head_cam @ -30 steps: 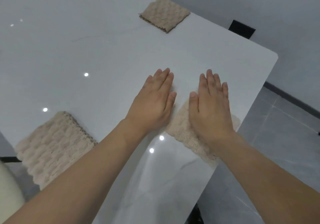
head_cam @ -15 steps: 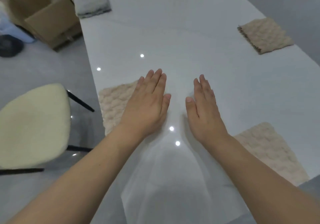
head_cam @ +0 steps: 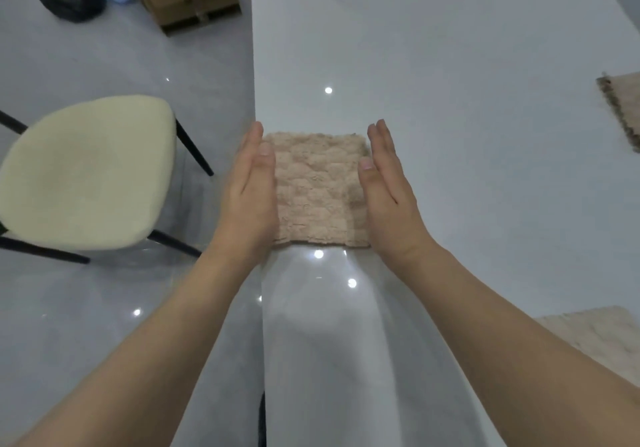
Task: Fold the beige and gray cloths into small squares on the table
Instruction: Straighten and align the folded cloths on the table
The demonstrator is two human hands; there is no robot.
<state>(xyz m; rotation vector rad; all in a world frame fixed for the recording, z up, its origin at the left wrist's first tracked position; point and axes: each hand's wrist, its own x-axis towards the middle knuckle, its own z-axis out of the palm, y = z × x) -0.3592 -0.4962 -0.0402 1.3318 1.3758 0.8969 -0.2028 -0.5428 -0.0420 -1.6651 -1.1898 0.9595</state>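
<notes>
White counter (head_cam: pixel 450 66) under you, folded beige cloth (head_cam: pixel 318 187) square at its left edge. Your left hand (head_cam: pixel 251 190) and right hand (head_cam: pixel 389 190) flank it, fingers straight, edges against its sides, gripping nothing.

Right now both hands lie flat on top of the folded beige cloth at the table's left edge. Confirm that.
Not quite. In the head view the left hand and right hand stand edge-on against the two sides of the folded beige cloth, not on top. It does sit at the table's left edge.
</notes>
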